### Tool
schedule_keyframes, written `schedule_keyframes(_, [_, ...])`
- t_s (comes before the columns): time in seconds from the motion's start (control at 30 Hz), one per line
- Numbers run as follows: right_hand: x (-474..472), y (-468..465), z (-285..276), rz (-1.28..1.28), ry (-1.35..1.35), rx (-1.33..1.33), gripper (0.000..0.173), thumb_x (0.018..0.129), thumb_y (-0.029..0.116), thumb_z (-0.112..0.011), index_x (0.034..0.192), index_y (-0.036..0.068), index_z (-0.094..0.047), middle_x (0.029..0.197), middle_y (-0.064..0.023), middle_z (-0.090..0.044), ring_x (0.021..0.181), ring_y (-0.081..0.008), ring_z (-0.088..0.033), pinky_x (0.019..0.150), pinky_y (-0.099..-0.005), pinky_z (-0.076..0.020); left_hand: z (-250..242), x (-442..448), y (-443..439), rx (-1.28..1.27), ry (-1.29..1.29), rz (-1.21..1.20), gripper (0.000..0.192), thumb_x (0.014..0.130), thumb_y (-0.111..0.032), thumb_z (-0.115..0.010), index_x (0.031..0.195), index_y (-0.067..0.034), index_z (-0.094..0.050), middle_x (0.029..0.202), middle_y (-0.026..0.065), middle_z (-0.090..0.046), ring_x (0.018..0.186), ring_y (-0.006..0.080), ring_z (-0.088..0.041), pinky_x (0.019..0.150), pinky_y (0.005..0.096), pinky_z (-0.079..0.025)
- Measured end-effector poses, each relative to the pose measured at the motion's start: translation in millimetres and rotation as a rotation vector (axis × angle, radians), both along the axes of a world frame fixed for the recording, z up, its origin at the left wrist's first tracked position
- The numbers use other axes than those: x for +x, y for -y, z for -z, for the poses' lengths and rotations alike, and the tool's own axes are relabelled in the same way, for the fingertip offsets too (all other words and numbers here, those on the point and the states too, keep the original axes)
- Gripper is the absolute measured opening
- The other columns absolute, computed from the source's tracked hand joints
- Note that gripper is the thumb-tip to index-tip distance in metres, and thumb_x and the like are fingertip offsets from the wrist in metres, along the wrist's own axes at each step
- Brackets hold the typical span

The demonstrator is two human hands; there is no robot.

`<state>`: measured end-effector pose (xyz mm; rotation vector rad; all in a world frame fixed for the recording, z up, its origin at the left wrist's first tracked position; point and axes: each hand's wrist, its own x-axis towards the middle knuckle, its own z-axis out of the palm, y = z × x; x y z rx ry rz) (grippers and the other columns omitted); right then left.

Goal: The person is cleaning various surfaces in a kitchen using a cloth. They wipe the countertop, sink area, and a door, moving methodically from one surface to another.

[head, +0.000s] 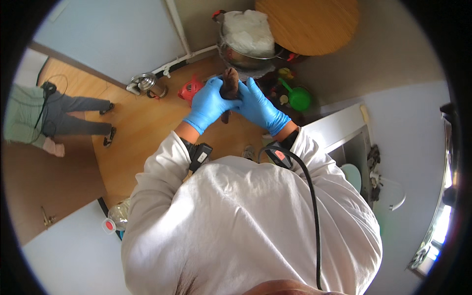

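My left hand, in a blue disposable glove, grips a dark brown, elongated object in front of my chest. It looks rough and rounded at its top; I cannot tell exactly what it is. My right hand, gloved alike, holds it from the other side, thumb raised and fingers meeting the left hand. A narrow dark brown piece shows below the hands; whether it belongs to the same object is unclear. Behind them on the floor are a red plastic bag and a green plastic ladle.
A large metal pot bears a white plastic-wrapped bundle, beside a round wooden board. A metal kettle stands by the wall. At right is a sink. A person stands at left; a plastic bottle is lower left.
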<state>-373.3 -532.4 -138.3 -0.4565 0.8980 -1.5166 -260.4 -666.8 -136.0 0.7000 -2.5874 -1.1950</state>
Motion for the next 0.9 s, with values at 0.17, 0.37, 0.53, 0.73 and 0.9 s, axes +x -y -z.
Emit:
schedule_keyframes(0.17, [-37, -56, -10, 0.049, 0.126, 0.228, 0.086, 0.093, 0.071, -0.028, 0.148, 0.005, -0.031, 0.146, -0.0151, -0.041, 0.126, -0.0276, -0.048, 0.109, -0.0446, -0.0339, -5, -48, -6, 0.138, -0.324, 0.016, 0.045, 0.078, -0.008, -0.076, 0.119, -0.003, -0.059, 0.110, 0.0093, -0.066, 0.100, 0.0179, -0.063, 0.088, 0.0310, -0.050])
schedule_keyframes(0.37, [-50, -108, 21, 0.217, 0.002, -0.086, 0.070, 0.091, 0.064, -0.044, 0.132, 0.008, -0.051, 0.129, -0.0136, -0.058, 0.112, -0.0317, -0.059, 0.103, -0.0486, -0.0416, -11, -80, -88, 0.185, -0.520, 0.547, 0.058, 0.072, 0.001, -0.076, 0.125, -0.004, -0.055, 0.123, 0.0090, -0.060, 0.110, 0.0209, -0.058, 0.095, 0.0315, -0.046])
schedule_keyframes(0.53, [-83, -151, 20, 0.551, 0.738, -0.047, 0.043, 0.094, 0.030, -0.052, 0.127, 0.002, -0.052, 0.124, -0.0183, -0.059, 0.112, -0.0353, -0.058, 0.104, -0.0481, -0.0429, -5, -99, -129, -0.001, -0.718, 0.550, 0.058, 0.069, -0.001, -0.079, 0.123, -0.005, -0.058, 0.128, 0.0117, -0.058, 0.111, 0.0248, -0.058, 0.098, 0.0329, -0.045])
schedule_keyframes(0.73, [-92, -189, 2, 0.797, 0.619, -0.288, 0.050, 0.093, 0.035, -0.056, 0.130, 0.002, -0.051, 0.123, -0.0166, -0.060, 0.115, -0.0343, -0.055, 0.105, -0.0491, -0.0406, 12, -105, -157, 0.805, -0.380, 0.224, 0.034, 0.085, -0.004, -0.066, 0.118, -0.001, -0.057, 0.112, 0.0039, -0.060, 0.105, 0.0129, -0.055, 0.096, 0.0289, -0.044])
schedule_keyframes(0.9, [-76, -212, 0, 0.732, -0.367, -0.054, 0.067, 0.089, 0.047, -0.063, 0.138, 0.005, -0.046, 0.124, -0.0139, -0.059, 0.115, -0.0275, -0.056, 0.103, -0.0407, -0.0420, 9, -122, -170, 0.853, -0.285, 0.345, 0.027, 0.091, -0.008, -0.062, 0.116, -0.001, -0.059, 0.112, 0.0042, -0.062, 0.103, 0.0127, -0.057, 0.095, 0.0274, -0.044])
